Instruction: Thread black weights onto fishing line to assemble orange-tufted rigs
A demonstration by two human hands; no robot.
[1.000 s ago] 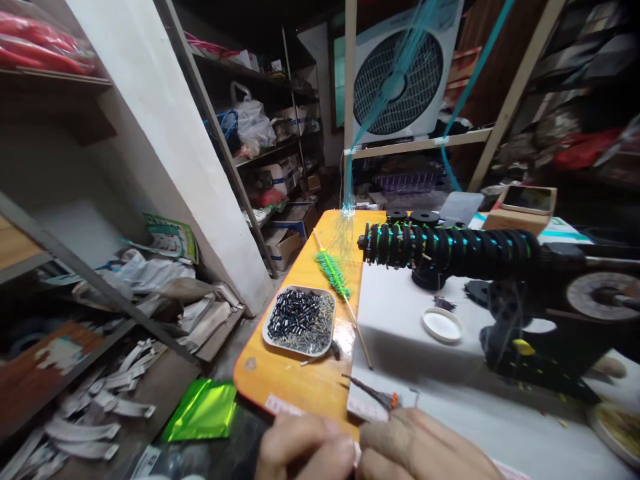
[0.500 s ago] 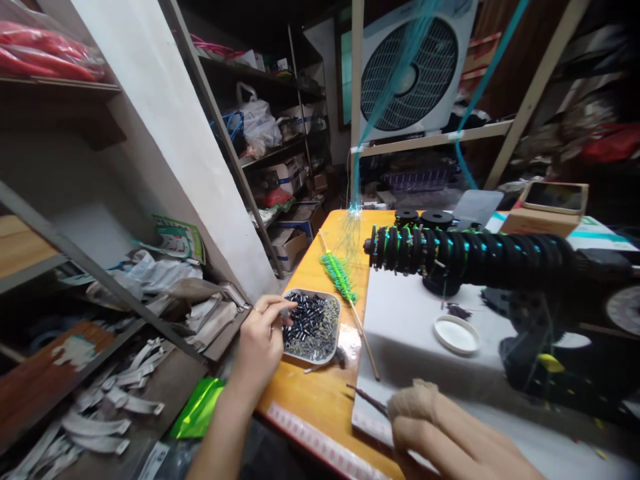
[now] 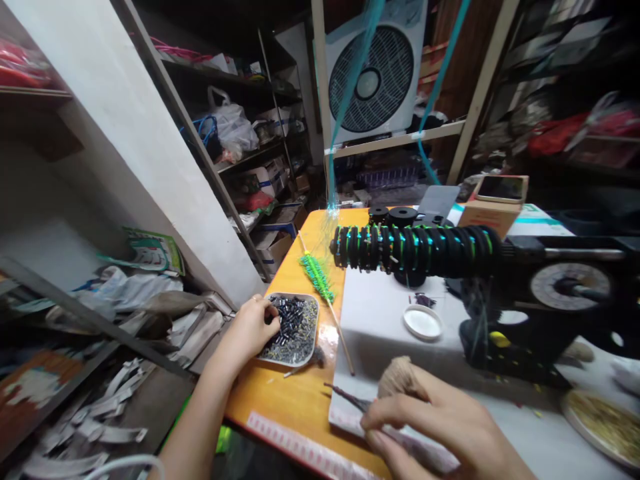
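The left hand (image 3: pixel 255 325) reaches into a shallow, pale square tray (image 3: pixel 317 333) on the orange wooden bench (image 3: pixel 270 393), fingers curled inward at the glossy black tubular pieces (image 3: pixel 290 319); I cannot tell whether they grip one. The right hand's (image 3: pixel 440 413) thumb and forefinger come close together beside a dark, slender tool (image 3: pixel 345 396), their hold unclear. Pinching a piece lightly by its sides, clear of the small grey-yellow bits (image 3: pixel 304 331), should work best.

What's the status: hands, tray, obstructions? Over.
Left hand at dark pieces in tray. Right hand by thin dark strip, grip unclear. Green stick beside tray, clear of both hands.
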